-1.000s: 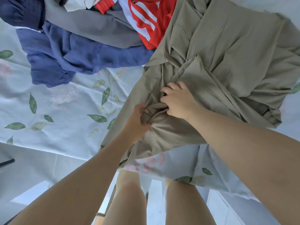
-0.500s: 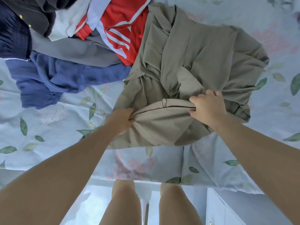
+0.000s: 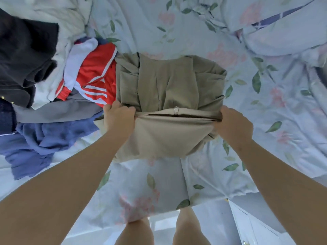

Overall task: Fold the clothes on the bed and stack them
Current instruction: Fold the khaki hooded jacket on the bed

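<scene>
- Cloth first: the khaki woven garment (image 3: 168,85), trousers or shorts judging by its waistband and small metal fastener (image 3: 176,110), sits mid-frame on the pale-blue floral bed sheet (image 3: 177,29).
- My left grip (image 3: 120,119) is closed on the waistband's nine o'clock end, fingers curled into bunched fabric. My right grip (image 3: 233,124) is closed on the three o'clock end, and the band is stretched taut between them.
- Handling, as I judge it: light, limp and not fragile, with enough weave to resist slipping. It will sag wherever it is unsupported.
- The part toward twelve o'clock lies rumpled in overlapping folds, so it probably needs a shake or a smoothing before any crease holds.
- Best hold: the waistband corners, where the doubled fabric is stiffest. Both grips are already there. I cannot find the hems in the rumple.
- Count in hand: one khaki garment and two grips, both occupied.
- Count in the loose heap from nine to eleven o'clock: six pieces that I can separate.
- They are a black heavy garment (image 3: 23,55), a white crumpled cloth (image 3: 70,23), a red jersey with white stripes (image 3: 95,75), a grey soft garment (image 3: 58,110), a mid-blue top (image 3: 44,138) and a navy piece (image 3: 5,115) at the frame edge. Overlaps may hide more.
- The red jersey touches the khaki's nine o'clock edge.
- No folded stack is in view; one floral pillow (image 3: 283,36) lies at one o'clock.
</scene>
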A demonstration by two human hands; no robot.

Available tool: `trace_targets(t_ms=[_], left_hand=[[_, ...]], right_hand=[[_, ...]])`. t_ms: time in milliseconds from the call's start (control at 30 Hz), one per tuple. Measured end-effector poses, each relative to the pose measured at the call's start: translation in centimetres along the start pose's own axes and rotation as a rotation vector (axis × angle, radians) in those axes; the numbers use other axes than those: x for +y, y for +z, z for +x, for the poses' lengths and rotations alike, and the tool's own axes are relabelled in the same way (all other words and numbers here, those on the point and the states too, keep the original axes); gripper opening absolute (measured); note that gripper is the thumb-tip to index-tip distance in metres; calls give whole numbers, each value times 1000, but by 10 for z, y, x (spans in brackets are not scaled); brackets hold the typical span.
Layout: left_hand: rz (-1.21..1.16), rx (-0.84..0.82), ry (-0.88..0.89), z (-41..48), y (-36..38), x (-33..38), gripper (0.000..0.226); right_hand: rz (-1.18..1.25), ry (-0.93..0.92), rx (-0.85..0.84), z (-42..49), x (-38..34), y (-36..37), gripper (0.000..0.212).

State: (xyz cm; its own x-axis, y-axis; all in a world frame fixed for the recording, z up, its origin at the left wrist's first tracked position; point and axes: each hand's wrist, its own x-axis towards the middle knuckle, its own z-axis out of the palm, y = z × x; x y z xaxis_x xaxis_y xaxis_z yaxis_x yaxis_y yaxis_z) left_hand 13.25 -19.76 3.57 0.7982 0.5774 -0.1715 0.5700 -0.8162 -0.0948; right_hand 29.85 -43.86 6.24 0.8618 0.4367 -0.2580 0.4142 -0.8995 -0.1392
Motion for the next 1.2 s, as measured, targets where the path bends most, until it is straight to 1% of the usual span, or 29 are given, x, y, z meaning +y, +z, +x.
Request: trace_targets(t_ms=[67,100,167,233,300,333,400,433,467,533,567,633,700,767,800,833,867,900,933,967,1033,1100,1167,1200], left_hand=[[-24,88,-25,9,-12,1,12],[-16,103,-32,12,-18,3,14],[2,87,-73,19,-26,5,18],[-64,60,-172,25,-33,6,23],[-249,26,-273,31,-41,8,28],[-391,10,-325,34,-43,10,29],[-794,2,-420,42,-48,15,28],[-942,27,-458,49,-49,17,28],[-999,62,-470,56,-47,18,29],[-965,106,-444,73,-45,18,36],[-903,108,-428,83,-46,18,37],[-726,124,-390,108,-48,16,32],[-617,153,-362,135,-54,17,30],[-591,183,-327,160,-55,17,31],[-648,176,-283,170,-52,19,36],[-730,139,-223,177,-47,21,48],[-790,90,-166,180,-40,25,65],[-795,31,-137,179,-31,28,80],[-753,-30,-133,174,-20,30,90],[-685,-88,-136,167,-7,31,94],[-554,-196,-151,144,21,34,92],[-416,-278,-129,117,45,36,85],[-276,-348,-80,95,64,38,82],[-234,-375,-56,86,70,38,84]], right_hand=[[111,36,116,0,1,-11,9],[169,48,154,2,1,-15,8],[290,72,210,5,2,-20,11],[458,140,283,13,4,-18,18],[644,162,351,22,4,-14,19],[701,147,380,27,4,-12,18],[768,133,425,39,0,-13,18],[788,128,439,46,-1,-13,18],[785,117,454,54,-2,-15,17],[705,84,477,72,-4,-21,17],[677,74,473,83,-6,-23,18],[664,82,445,108,-10,-28,20],[665,97,427,135,-17,-32,21],[704,75,385,160,-25,-32,31],[722,37,336,169,-29,-29,41],[723,-17,273,175,-32,-24,54],[695,-66,205,178,-35,-15,65],[642,-99,146,177,-37,-4,73],[569,-117,92,172,-37,7,77],[493,-133,30,164,-37,20,80],[344,-193,-129,143,-37,45,81],[197,-272,-290,122,-37,68,82],[85,-331,-416,106,-39,88,87],[36,-350,-451,102,-40,96,90]])
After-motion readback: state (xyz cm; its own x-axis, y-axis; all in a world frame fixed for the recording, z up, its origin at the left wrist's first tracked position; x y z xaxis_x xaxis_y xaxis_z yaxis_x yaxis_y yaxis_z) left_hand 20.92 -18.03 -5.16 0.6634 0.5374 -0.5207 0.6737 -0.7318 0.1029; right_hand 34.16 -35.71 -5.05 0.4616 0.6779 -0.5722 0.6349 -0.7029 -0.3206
